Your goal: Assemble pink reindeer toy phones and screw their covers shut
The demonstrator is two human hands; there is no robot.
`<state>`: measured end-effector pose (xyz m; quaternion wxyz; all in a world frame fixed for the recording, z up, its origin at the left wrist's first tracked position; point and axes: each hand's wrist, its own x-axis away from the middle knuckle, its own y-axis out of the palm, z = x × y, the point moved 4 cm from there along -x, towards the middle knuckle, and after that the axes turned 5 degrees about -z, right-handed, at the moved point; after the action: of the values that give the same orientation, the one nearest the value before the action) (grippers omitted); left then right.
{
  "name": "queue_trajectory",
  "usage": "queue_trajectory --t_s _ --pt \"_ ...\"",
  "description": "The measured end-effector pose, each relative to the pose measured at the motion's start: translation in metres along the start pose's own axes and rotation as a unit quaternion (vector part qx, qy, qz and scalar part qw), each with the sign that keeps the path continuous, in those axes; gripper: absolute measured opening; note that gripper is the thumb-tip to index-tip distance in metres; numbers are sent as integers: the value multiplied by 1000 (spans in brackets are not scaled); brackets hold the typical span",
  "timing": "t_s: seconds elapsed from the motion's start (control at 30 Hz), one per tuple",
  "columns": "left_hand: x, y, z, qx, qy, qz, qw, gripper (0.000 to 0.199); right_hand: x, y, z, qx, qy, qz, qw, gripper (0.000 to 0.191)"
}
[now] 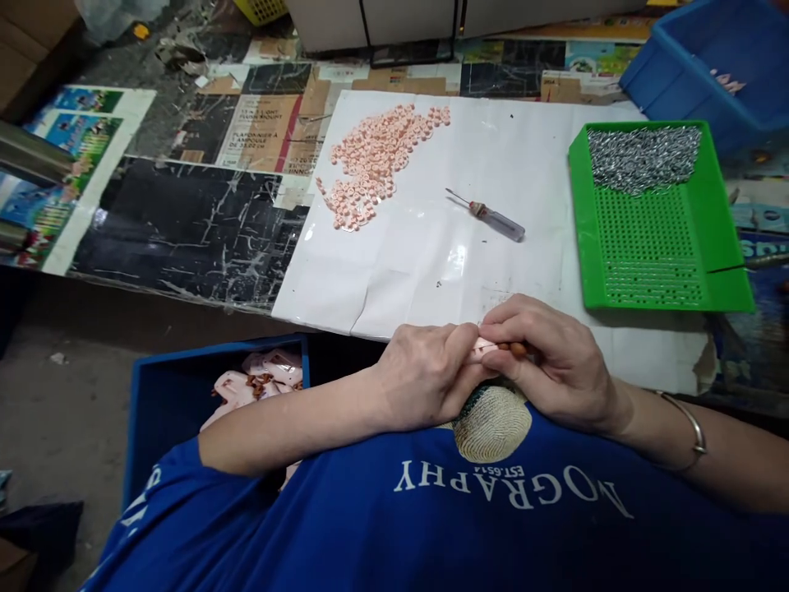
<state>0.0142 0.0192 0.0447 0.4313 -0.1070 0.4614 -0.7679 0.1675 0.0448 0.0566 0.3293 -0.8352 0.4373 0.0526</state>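
Close to my chest, at the table's front edge, my two hands meet around a small pale-pink plastic piece (pixel 484 346). My left hand (pixel 425 367) is closed over its left side and hides most of it. From the right, the fingers and thumb of my right hand (pixel 551 358) pinch the same piece. A brown knobbed part (pixel 516 349) sticks out between the right fingers; how it joins the pink piece is hidden. Farther up the white sheet (pixel 419 271) lies a screwdriver (pixel 499 222) with a clear handle, apart from both hands.
Small peach-coloured rings (pixel 382 156) lie heaped on the sheet. A green tray (pixel 721 238) at right holds many small metal pieces (pixel 644 156). Behind it stands a blue bin (pixel 684 62). Below my left forearm, a blue crate (pixel 139 427) contains pink plastic pieces (pixel 277 370) with brown parts.
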Motion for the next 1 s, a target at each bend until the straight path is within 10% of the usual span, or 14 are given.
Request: queue_trajectory --t_s 0.3,0.53,0.77,1.0 --pt "2 -5 -15 17 -17 54 998 23 -20 -5 17 -72 43 -34 996 8" --pt "5 -23 -27 134 -62 134 980 29 -17 -17 32 -123 58 57 989 57" --pt "-7 2 -57 589 -200 246 744 46 -3 18 48 -233 219 11 947 64" --pt "-1 18 -52 642 -211 266 687 50 -2 36 42 -313 262 13 913 57"
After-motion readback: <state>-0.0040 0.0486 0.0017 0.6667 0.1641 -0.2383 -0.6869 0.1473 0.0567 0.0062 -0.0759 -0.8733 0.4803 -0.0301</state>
